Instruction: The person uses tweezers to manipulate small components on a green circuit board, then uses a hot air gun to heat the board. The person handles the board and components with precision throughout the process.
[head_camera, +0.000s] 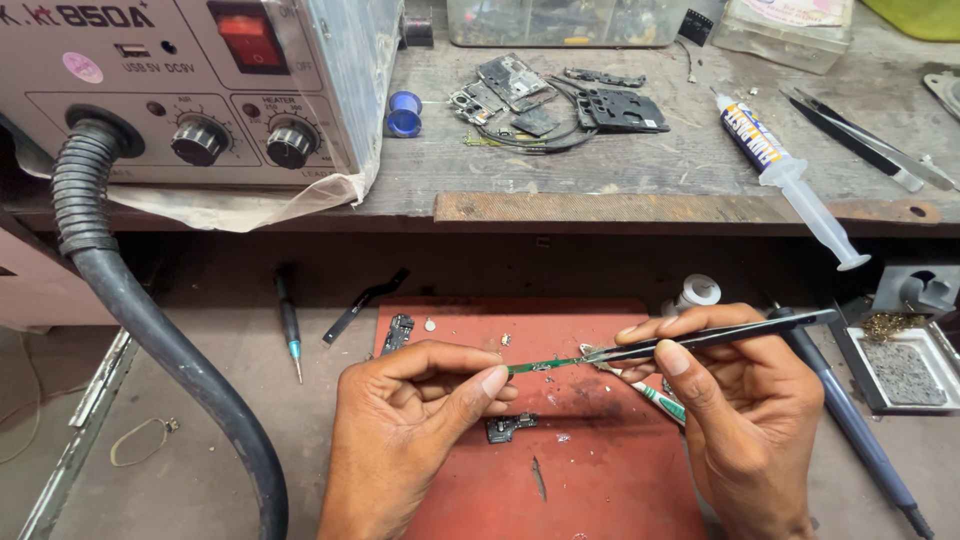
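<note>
My left hand (415, 425) pinches one end of a thin green circuit strip (543, 366) between thumb and fingers, above a red work mat (560, 470). My right hand (740, 400) holds black tweezers (720, 336), whose tips touch the strip's other end. A green-and-white handled tool (660, 400) also lies under my right hand. On the mat sit a small dark circuit part (510, 428) and another small board (397, 332).
A grey hot-air station (190, 90) with two knobs stands on the upper shelf at left; its black hose (150, 330) curves down. The shelf holds phone parts (560, 100), a syringe tube (790, 170) and tweezers (865, 140). A screwdriver (290, 325) lies at left, a blue pen-like tool (860, 430) at right.
</note>
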